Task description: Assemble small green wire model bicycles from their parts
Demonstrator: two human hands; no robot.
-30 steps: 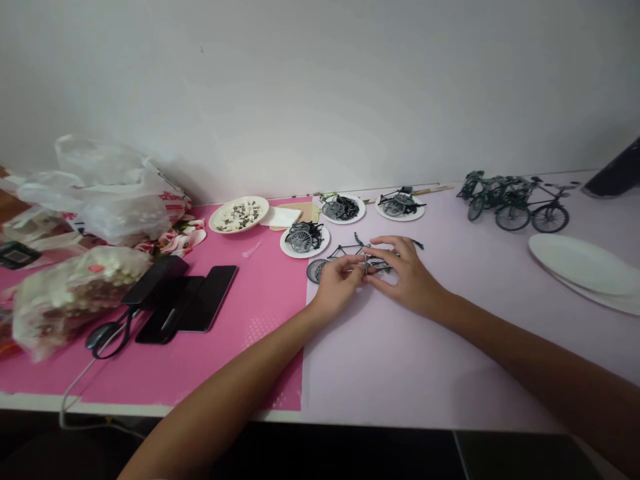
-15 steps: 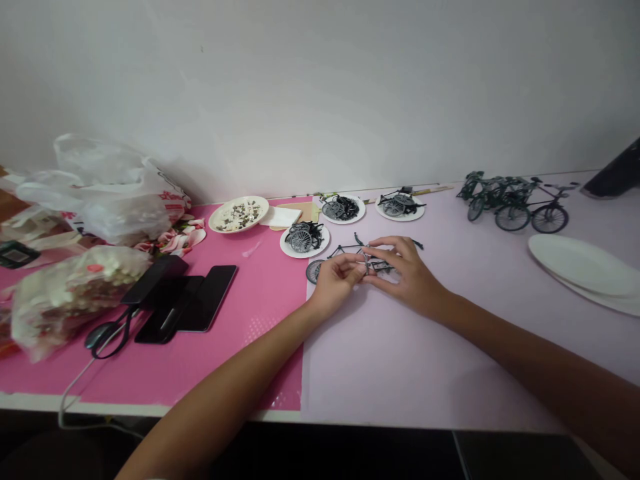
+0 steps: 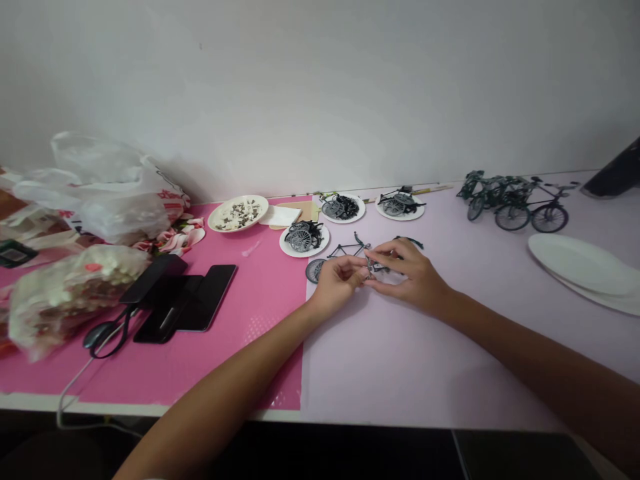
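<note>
Both hands meet over the lilac half of the table around a small dark model bicycle part (image 3: 370, 265). My left hand (image 3: 339, 281) is closed, thumb and fingers pinching this part from the left. From the right, my right hand (image 3: 411, 272) grips it between thumb and fingertips; its exact shape is partly hidden by the fingers. A dark toy bicycle frame (image 3: 345, 249) lies just behind my left hand, and a spoked wheel (image 3: 315, 271) shows at that hand's left. Another thin dark piece (image 3: 416, 242) lies behind my right hand.
Small plates of wheels (image 3: 300, 252) and black parts stand behind the hands, beside a bowl of tiny pieces (image 3: 239, 223). Assembled model bicycles (image 3: 515, 207) and white oval plates (image 3: 580, 263) are at right. Phones (image 3: 215, 293) and plastic bags (image 3: 110, 200) occupy the left.
The held part has turned slightly between my fingers, and my right fingers have shifted a little on it. The things on the table are where they were.
</note>
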